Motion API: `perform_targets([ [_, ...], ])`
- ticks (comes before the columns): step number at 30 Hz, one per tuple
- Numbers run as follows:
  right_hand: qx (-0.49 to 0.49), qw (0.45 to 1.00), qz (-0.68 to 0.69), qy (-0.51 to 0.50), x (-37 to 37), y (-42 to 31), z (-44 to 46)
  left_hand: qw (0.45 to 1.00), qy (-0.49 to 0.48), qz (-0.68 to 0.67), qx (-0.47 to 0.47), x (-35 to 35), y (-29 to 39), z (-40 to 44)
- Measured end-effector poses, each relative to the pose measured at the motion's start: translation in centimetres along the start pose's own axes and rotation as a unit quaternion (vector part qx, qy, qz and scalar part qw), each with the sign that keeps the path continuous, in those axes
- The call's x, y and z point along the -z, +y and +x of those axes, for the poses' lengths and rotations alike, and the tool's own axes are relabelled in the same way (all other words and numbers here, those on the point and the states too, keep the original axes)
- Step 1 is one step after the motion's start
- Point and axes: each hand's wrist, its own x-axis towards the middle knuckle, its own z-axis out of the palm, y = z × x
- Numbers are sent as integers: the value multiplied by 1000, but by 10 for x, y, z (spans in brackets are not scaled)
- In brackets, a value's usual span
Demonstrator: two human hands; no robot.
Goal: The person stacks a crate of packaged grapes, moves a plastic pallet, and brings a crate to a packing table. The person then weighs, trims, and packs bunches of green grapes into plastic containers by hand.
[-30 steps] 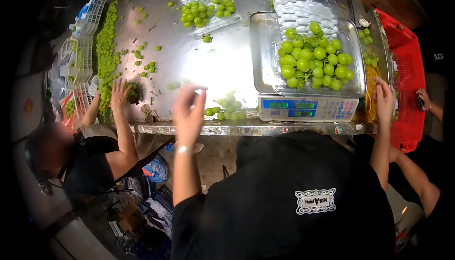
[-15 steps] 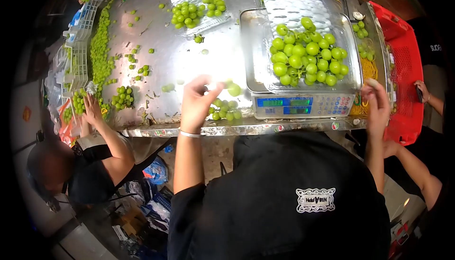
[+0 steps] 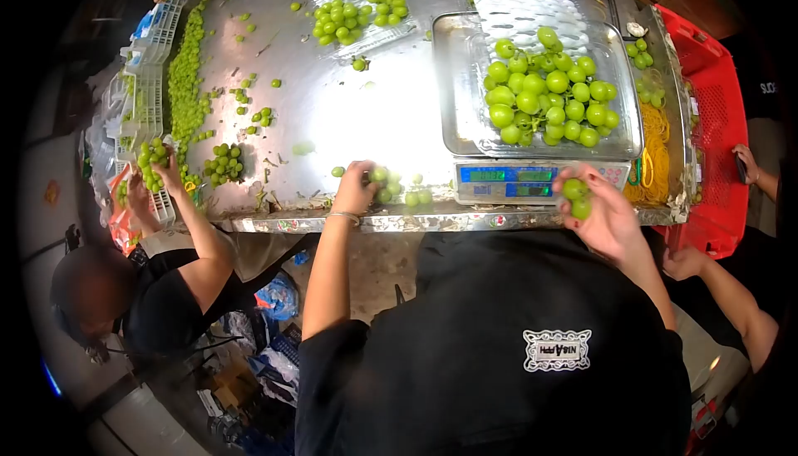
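My left hand (image 3: pixel 355 190) is at the table's front edge, its fingers closed around a small bunch of green grapes (image 3: pixel 384 186); motion smears the fruit. In front of the scale (image 3: pixel 540 182), my right hand (image 3: pixel 611 219) holds a small cluster of green grapes (image 3: pixel 575 196). On the scale's pan, a clear plastic tray (image 3: pixel 490 144) with a white foam net liner (image 3: pixel 532 19) bears a large bunch of green grapes (image 3: pixel 553 94). The scale's blue displays are lit.
Another clear tray with grapes (image 3: pixel 341 22) lies at the back. Loose grapes (image 3: pixel 187 82) line the left side by white baskets (image 3: pixel 150 82). A co-worker's hands (image 3: pixel 166 177) handle grapes there. Yellow rubber bands (image 3: pixel 655 140) and a red crate (image 3: pixel 715 123) are at right.
My right hand has moved left from beside the scale to its front, and grapes now show in it. My left hand has dropped toward the table edge, onto the small bunch.
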Motion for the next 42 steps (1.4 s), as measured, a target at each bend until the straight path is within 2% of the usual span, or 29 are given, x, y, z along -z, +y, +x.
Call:
perform_targets([
  [1, -1, 1000, 2, -2, 2, -4, -5, 1000, 1, 2, 2, 7, -4, -1],
  [3, 13, 999, -37, 14, 6, -12, -14, 980, -54, -137, 131, 24, 8, -2],
  [4, 15, 999, -43, 24, 7, -15, -18, 968, -58, -204, 133, 25, 0, -1],
  [7, 16, 998, -56, 31, 11, -21, -30, 956, -39, -270, 110, 30, -4, 3],
  [8, 21, 997, -57, 37, 13, -22, -34, 943, -52, -304, 127, 36, 12, 2],
  [13, 51, 998, -33, 36, 16, -18, -45, 890, -57, -452, 14, 33, 115, 7],
  [15, 65, 997, -26, 41, 15, -17, -44, 893, -75, -443, -25, 22, 172, 11],
  [17, 93, 995, 6, 17, 18, -16, -42, 900, -115, -406, -108, 3, 209, 25],
  [18, 107, 994, 10, 5, 18, -16, -41, 896, -142, -405, -113, -5, 230, 29],
  [19, 113, 994, 8, 7, 19, -16, -41, 904, -104, -380, -164, -23, 241, 40],
  [20, 123, 992, 10, 6, 21, -16, -41, 938, -66, -269, -207, -38, 241, 58],
  [22, 133, 991, 6, 11, 20, -18, -42, 956, -28, -154, -249, -49, 250, 76],
  [23, 137, 991, 5, 12, 20, -18, -44, 949, 50, -36, -310, -47, 261, 77],
  [24, 140, 990, 1, 22, 21, -19, -46, 920, 128, 84, -362, -46, 268, 78],
  [25, 144, 989, -4, 31, 22, -20, -47, 903, 170, 86, -385, -42, 266, 79],
  [27, 156, 987, -2, 30, 25, -22, -52, 926, 237, -24, -294, -31, 245, 71],
  [29, 165, 986, 1, 29, 29, -23, -55, 950, 227, -96, -191, -10, 227, 53],
  [31, 182, 983, 15, 30, 32, -24, -54, 945, 223, -183, -156, -2, 187, 42],
  [35, 166, 982, 82, 31, 35, -25, -46, 941, 224, -241, -80, -2, 132, 12],
  [37, 173, 981, 85, 29, 33, -25, -41, 936, 237, -261, -17, -5, 118, -1],
  [42, 148, 986, 77, 25, 26, -27, -28, 933, 255, -256, -5, -10, 117, -13],
])
